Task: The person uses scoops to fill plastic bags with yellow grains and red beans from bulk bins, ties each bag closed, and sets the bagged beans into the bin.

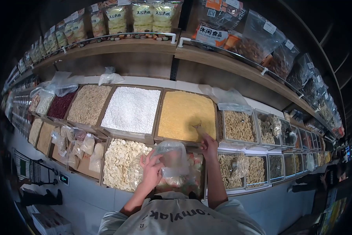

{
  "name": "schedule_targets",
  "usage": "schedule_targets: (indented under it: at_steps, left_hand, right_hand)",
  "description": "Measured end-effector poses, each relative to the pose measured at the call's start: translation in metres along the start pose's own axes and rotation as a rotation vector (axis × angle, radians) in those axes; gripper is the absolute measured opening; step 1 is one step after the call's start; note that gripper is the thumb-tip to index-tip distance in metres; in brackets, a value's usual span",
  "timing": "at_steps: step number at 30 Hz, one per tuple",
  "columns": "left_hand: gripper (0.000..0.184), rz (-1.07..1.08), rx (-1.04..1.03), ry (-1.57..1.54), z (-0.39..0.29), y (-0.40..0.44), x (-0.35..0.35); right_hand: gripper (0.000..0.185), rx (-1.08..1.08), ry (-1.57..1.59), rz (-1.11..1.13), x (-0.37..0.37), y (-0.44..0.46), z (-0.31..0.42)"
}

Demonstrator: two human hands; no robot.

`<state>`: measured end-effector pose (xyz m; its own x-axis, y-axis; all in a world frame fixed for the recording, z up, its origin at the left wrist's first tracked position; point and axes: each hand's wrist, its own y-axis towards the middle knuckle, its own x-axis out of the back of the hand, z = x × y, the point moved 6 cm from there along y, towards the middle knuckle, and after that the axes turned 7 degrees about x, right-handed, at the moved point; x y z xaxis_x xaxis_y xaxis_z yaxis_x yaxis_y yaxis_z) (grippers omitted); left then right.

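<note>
A clear plastic bag [172,156] is in my left hand [151,166], held in front of my chest over the lower bins. My right hand [209,148] grips the handle of a scoop [198,127], whose head rests at the yellow grain [185,109] in the upper middle bin. The scoop looks wooden or light-coloured; whether it carries grain is too small to tell. White grain [131,107] fills the bin to the left. Below it, pale flat flakes [123,162] lie beside my left hand.
A wooden shelf [219,60] with packaged food runs above the bins. Clear-sided bins of peanuts [238,126] stand to the right. Bagged grains [80,147] lie lower left. A shopping cart [27,168] is at far left; a person [327,178] is at far right.
</note>
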<state>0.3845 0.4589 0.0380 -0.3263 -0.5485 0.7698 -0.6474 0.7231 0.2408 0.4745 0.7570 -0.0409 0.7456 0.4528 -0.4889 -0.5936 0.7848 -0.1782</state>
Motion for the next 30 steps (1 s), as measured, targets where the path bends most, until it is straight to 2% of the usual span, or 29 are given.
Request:
schedule_targets:
  at_steps: [4, 6, 10, 12, 16, 21, 25, 28, 30]
  left_hand:
    - [0.023, -0.156, 0.074, -0.083, 0.013, -0.013, 0.008]
    - [0.024, -0.183, 0.237, -0.189, 0.025, -0.018, 0.007]
    - [0.023, -0.172, 0.213, -0.11, 0.033, -0.021, 0.009]
    - [0.018, -0.053, 0.263, -0.224, 0.037, -0.02, 0.004]
    - [0.015, -0.027, 0.297, -0.261, 0.031, -0.019, 0.007]
    - [0.027, -0.143, 0.295, -0.116, 0.035, -0.021, -0.002]
    - [0.027, -0.081, 0.376, -0.117, 0.035, -0.026, -0.006]
    - [0.035, -0.08, 0.282, -0.032, 0.028, -0.031, -0.007]
    - [0.051, -0.013, 0.259, 0.019, 0.017, -0.034, -0.007]
  right_hand:
    - [0.021, 0.019, 0.039, 0.006, 0.0, -0.002, 0.003]
    - [0.022, 0.013, 0.059, 0.007, 0.003, -0.003, 0.001]
    - [0.024, 0.007, 0.067, -0.016, 0.008, -0.007, 0.003]
    - [0.024, 0.01, 0.068, -0.016, 0.008, -0.009, 0.006]
    - [0.023, 0.024, 0.037, -0.036, 0.005, -0.014, 0.018]
    - [0.019, 0.06, 0.075, 0.005, 0.006, -0.018, 0.019]
    - [0.014, 0.045, 0.101, -0.015, 0.003, -0.022, 0.021]
    - [0.017, 0.035, 0.102, -0.01, 0.008, -0.019, 0.015]
    - [0.017, 0.051, 0.106, 0.006, 0.012, -0.018, 0.013]
